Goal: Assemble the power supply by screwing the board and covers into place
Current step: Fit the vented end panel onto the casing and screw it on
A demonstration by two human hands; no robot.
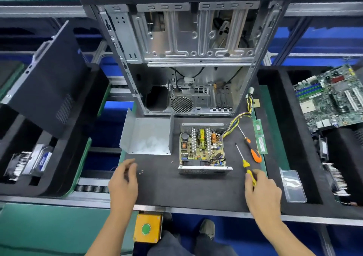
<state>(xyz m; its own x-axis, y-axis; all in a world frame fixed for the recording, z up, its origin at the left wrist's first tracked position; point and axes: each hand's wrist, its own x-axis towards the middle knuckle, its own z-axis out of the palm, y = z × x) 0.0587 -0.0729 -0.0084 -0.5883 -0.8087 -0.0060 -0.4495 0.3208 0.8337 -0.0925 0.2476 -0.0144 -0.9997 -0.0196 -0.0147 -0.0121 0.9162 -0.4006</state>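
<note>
While the open metal power supply box with its exposed brown circuit board (202, 149) sat near the middle of the black foam worktop (176, 189), we curled our right hand (262, 192) round the handle of the yellow-and-black screwdriver (246, 165) toward the right edge. Our left hand (123, 179) hovered loosely spread, holding nothing, just beside two small brass screws (141, 172). The bent grey sheet-metal cover (146, 136) lay left of the box, the orange-handled screwdriver (250, 144) to its right.

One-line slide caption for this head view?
Right hand grips the yellow screwdriver beside the open power supply; left hand hovers near loose screws.
</note>
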